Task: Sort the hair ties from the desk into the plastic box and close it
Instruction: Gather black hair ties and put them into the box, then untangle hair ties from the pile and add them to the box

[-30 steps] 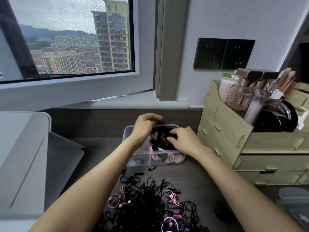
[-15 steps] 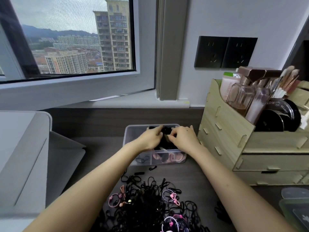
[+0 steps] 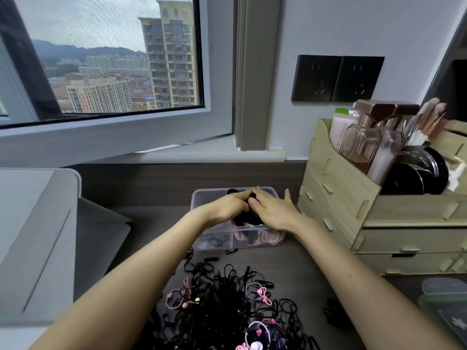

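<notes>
A clear plastic box (image 3: 202,200) with compartments stands at the back of the dark desk. My left hand (image 3: 227,207) and my right hand (image 3: 274,210) lie side by side over its right rear compartment, fingers fairly straight, pressing down on a wad of black hair ties (image 3: 243,219). Pink scrunchies (image 3: 266,237) fill the front right compartment and thin black ties (image 3: 217,239) the front left. A large tangled pile of black and pink hair ties (image 3: 227,309) lies on the desk in front of the box, between my forearms.
A wooden organizer (image 3: 353,218) full of cosmetics stands right beside the box. A grey laptop-like device (image 3: 38,236) takes up the left. A translucent lid (image 3: 443,285) and another container lie at the bottom right. One black scrunchie (image 3: 333,315) lies apart on the right.
Both hands have come down together onto the black ties in the box. The left hand dropped from above the rear edge, and the fingers went from pinching to lying flatter.
</notes>
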`<control>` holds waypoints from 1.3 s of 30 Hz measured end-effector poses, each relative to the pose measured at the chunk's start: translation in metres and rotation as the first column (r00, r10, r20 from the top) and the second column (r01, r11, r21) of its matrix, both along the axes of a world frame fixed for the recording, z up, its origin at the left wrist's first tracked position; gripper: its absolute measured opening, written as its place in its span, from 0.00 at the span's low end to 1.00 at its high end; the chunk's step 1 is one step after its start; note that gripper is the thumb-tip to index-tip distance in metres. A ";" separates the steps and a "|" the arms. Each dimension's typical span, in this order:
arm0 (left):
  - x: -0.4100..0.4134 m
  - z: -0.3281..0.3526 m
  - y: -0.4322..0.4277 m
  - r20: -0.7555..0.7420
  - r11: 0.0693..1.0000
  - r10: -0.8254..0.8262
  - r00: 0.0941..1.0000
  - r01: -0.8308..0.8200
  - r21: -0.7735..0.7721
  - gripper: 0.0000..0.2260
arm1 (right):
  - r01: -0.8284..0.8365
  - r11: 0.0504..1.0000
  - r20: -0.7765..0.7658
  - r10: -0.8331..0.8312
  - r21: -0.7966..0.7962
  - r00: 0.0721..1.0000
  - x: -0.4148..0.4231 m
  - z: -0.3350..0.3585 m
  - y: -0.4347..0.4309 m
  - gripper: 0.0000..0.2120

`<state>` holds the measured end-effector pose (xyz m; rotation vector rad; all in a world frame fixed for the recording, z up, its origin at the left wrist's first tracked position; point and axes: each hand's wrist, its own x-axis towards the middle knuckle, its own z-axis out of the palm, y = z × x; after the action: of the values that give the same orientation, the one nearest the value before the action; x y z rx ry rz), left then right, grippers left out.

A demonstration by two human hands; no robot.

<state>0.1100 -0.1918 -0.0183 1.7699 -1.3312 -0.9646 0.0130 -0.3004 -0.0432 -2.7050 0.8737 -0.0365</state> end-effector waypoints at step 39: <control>-0.059 -0.057 0.224 0.672 0.924 0.381 0.635 -0.280 -0.260 0.21 | 0.031 0.935 0.111 -0.075 0.355 0.991 -0.120 -0.004 0.140 0.15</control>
<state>0.0508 0.0325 -0.0756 2.2857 -1.3737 0.0733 -0.1068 -0.1607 -0.0468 -2.3195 0.8278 -0.0515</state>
